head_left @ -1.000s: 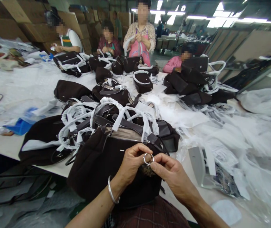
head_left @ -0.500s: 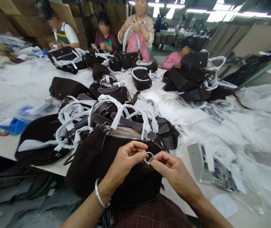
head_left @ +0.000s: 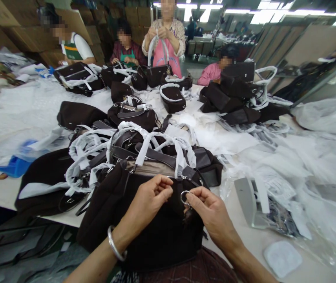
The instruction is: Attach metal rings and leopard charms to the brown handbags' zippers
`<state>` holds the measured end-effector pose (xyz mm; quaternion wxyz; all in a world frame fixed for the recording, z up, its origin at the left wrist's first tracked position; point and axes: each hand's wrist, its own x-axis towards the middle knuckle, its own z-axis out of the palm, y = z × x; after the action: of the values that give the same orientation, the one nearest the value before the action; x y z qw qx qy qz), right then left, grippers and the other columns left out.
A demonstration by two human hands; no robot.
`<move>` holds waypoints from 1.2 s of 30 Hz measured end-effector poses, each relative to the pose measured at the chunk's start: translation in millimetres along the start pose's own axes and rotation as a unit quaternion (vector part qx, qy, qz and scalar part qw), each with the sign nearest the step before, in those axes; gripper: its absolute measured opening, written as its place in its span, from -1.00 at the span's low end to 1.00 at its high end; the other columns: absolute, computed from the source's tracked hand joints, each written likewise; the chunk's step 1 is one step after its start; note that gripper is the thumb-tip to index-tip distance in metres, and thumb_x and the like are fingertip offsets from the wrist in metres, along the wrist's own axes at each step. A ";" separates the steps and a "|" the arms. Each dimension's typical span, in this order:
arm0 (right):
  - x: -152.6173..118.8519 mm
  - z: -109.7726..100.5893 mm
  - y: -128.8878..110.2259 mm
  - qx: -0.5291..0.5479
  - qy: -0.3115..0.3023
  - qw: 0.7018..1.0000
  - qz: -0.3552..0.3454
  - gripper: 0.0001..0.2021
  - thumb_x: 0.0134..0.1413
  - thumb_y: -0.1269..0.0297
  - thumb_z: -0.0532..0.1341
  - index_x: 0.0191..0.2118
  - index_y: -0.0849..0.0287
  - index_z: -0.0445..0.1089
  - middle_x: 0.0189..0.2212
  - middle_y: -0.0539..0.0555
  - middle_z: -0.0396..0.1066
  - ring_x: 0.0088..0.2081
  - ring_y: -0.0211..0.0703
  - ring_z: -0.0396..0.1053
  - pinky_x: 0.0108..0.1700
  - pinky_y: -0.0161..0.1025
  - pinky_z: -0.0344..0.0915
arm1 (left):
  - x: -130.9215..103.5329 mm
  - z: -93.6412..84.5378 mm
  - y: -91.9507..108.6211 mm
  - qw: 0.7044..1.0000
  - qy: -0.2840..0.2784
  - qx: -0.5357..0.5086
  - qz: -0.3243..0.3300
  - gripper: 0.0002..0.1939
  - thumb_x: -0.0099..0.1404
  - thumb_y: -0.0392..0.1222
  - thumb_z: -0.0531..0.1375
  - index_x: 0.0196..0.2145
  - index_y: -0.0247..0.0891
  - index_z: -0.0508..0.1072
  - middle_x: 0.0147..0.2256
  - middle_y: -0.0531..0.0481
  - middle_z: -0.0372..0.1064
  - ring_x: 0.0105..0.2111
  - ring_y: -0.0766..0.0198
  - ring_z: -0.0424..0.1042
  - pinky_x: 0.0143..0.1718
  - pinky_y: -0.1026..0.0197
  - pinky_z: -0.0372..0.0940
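Observation:
A dark brown bag (head_left: 153,224) stands upright at the table's front edge, its zipped top showing a beige lining. In front of its upper right part, my right hand (head_left: 207,204) pinches a silver metal ring (head_left: 185,197) between thumb and fingers. Something small and dark hangs just below the ring. To the left, my left hand (head_left: 153,196) is held apart from the ring, its fingers curled and a small gap between thumb and fingertips; nothing shows between them. A silver bangle circles the left wrist. White paper wrapping (head_left: 146,147) covers handles behind the bag's opening.
More dark bags (head_left: 172,98) lie across the table among white wrapping sheets. On the right stands a grey-white container (head_left: 247,204) with metal pieces in plastic. A blue object (head_left: 15,166) sits at left. Several people are at the far side, one in a pink apron (head_left: 166,59).
My left hand has come off the ring and moved left. The ring stays in my right hand. The view has shifted slightly.

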<state>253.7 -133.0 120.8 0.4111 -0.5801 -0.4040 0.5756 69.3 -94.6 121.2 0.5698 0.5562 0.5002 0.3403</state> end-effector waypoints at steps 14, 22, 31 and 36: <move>40.7 11.4 32.8 -0.066 0.039 0.997 0.011 -0.74 -0.03 0.12 0.34 -0.47 0.20 0.35 -0.63 -0.05 0.36 -0.59 -0.33 0.22 -0.55 -0.40 0.07 | 103.6 6.2 -15.8 0.969 -0.178 0.165 -0.034 -0.82 0.05 -0.11 0.29 -0.53 -0.28 0.44 -0.61 0.08 0.33 -0.64 0.36 0.27 -0.67 0.38 0.07; 36.0 0.1 27.5 0.042 0.083 0.995 0.041 -0.68 -0.04 0.04 0.36 -0.40 0.17 0.30 -0.67 -0.14 0.25 -0.64 -0.37 0.13 -0.57 -0.40 0.02 | 104.5 15.7 -22.9 0.977 -0.190 -0.044 -0.089 -0.71 0.13 -0.02 0.29 -0.49 -0.31 0.38 -0.59 0.09 0.33 -0.60 0.40 0.34 -0.53 0.36 0.27; 50.3 -5.9 23.8 0.033 0.123 0.991 0.041 -0.67 -0.04 0.06 0.37 -0.35 0.19 0.33 -0.67 -0.14 0.29 -0.65 -0.40 0.13 -0.59 -0.42 0.00 | 76.2 14.2 -37.0 0.980 -0.138 -0.121 -0.076 -0.67 0.21 0.04 0.26 -0.33 -0.32 0.39 -0.55 0.10 0.33 -0.58 0.40 0.37 -0.46 0.32 0.36; 53.0 -4.3 27.7 0.036 0.114 0.991 0.055 -0.69 -0.03 0.09 0.37 -0.37 0.18 0.30 -0.65 -0.11 0.35 -0.64 -0.38 0.18 -0.58 -0.42 0.05 | 69.6 18.5 -41.5 0.991 -0.096 -0.080 -0.049 -0.74 0.29 -0.01 0.19 -0.32 -0.30 0.36 -0.52 0.10 0.34 -0.55 0.36 0.41 -0.45 0.30 0.39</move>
<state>258.4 -92.4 76.9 0.4432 -0.6477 -0.3010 0.5417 98.5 -40.6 65.3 0.6737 0.5142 0.4407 0.2958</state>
